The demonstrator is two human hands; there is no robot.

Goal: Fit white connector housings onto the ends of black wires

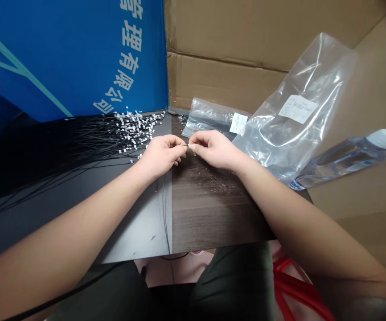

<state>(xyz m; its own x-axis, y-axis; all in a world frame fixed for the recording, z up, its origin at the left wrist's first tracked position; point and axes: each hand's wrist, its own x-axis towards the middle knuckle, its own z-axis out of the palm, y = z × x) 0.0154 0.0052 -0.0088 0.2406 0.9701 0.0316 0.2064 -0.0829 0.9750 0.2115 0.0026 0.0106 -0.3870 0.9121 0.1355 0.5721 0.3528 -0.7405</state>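
Observation:
My left hand point(161, 155) pinches a thin black wire point(165, 209) close to its end; the wire hangs from the fingers and runs down over the table's front edge. Fingertip to fingertip with it, my right hand point(215, 149) is closed in a pinch at the wire's end. Whatever tiny part sits between those right fingers is too small to name. Left of my hands lies a thick bundle of black wires point(49, 142), many with small white ends point(131, 133) pointing towards the hands.
Behind my hands lies a small clear bag point(209, 118) with a label. A larger clear bag point(289, 138) leans against the cardboard point(226, 76), beside a tilted water bottle point(343, 156). Tiny bits point(216, 180) are scattered on the wooden tabletop point(209, 223). A blue panel point(79, 53) stands at the left.

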